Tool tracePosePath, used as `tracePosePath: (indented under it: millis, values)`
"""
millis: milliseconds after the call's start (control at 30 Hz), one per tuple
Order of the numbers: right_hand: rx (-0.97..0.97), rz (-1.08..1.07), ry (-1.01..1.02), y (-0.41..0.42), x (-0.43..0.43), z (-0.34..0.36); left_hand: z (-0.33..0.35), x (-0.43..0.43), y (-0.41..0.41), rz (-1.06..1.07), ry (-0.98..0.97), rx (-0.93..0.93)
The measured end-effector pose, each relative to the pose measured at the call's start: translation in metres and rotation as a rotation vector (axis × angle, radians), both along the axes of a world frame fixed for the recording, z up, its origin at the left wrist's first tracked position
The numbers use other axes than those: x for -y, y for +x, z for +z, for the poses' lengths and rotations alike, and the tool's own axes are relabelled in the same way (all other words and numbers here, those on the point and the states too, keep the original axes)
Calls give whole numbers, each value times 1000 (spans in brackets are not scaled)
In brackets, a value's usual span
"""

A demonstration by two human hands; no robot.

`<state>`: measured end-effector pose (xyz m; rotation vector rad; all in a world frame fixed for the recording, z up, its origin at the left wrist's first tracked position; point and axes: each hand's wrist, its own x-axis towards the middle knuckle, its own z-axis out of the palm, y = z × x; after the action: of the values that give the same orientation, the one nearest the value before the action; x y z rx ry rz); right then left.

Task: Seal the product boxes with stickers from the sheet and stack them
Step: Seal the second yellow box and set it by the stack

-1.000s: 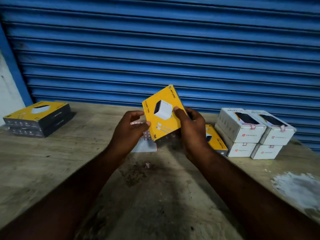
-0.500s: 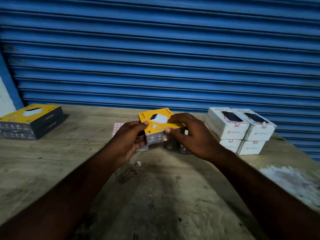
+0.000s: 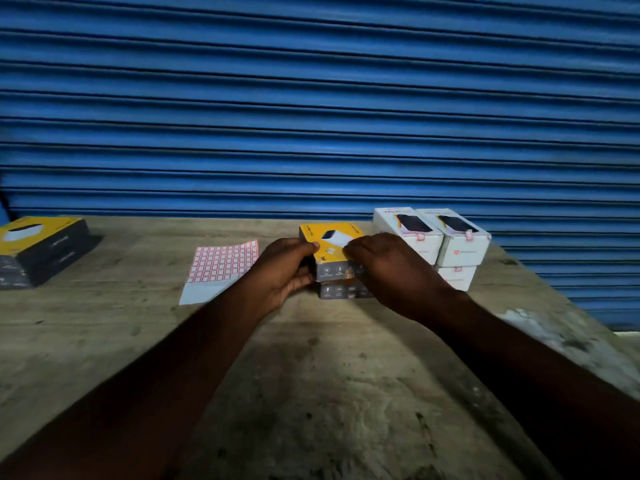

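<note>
A yellow-topped product box [image 3: 329, 237] lies flat on top of a second box [image 3: 341, 291] of the same kind, near the middle of the table. My left hand [image 3: 285, 271] grips its left side. My right hand [image 3: 388, 268] holds its right side, fingertips on the yellow top. A sheet of red-bordered stickers [image 3: 221, 265] lies flat to the left of my left hand. Two more yellow-and-black boxes [image 3: 41, 247] are stacked at the far left.
White product boxes [image 3: 450, 244] with small red stickers on their flaps are stacked two high just right of my hands. A blue roller shutter [image 3: 311, 116] closes off the back. The worn wooden table [image 3: 311, 375] has a white patch at the right edge.
The yellow box went from tilted upright in my hands to flat on top of the other box. My hands moved forward and right with it, uncovering the sticker sheet.
</note>
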<state>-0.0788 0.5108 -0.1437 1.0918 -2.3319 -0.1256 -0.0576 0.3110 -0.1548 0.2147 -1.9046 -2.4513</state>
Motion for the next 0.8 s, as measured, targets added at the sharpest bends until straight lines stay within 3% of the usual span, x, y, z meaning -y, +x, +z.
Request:
tracePosePath:
  millis: [233,433,800]
  values:
    - [-140,-129,-57,10,-6,-9,-3,-18,-15,126,-147,-34]
    - [-27,-121,-189,10,-8,-21,-16,-21,-19,306,-648,-142]
    - [117,7,-406,2,-7,-30,-32,-28,-15,376,-614,-264]
